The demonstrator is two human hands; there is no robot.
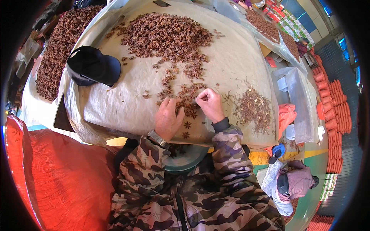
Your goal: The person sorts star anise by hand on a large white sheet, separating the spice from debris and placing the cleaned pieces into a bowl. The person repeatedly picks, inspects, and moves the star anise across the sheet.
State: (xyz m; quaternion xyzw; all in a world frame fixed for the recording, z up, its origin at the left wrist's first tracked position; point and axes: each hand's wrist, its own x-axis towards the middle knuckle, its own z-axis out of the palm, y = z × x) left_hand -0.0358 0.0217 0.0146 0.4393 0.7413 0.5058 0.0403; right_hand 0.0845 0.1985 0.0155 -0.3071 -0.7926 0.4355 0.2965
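Observation:
My left hand (169, 118), a metal-banded watch (157, 138) at its wrist, rests palm down at the near end of a trail of star anise (189, 92). Its thumb stands apart from the fingers, and some pods are hidden under the fingertips. Close by on the right, my right hand (212, 105) has thumb and forefinger pinched together over the table; whether a small bit is between them is too small to tell. Two single star anise pods (187, 125) lie between my wrists. The trail runs back to a large heap of star anise (164, 34).
A pile of stems and debris (254, 108) lies right on the covered table (231, 66). A black cap (94, 66) sits left, a phone (161, 3) at the back. A basin (185, 167) with star anise is below the table edge. A red sack (69, 179) stands left; a person (294, 184) bends at right.

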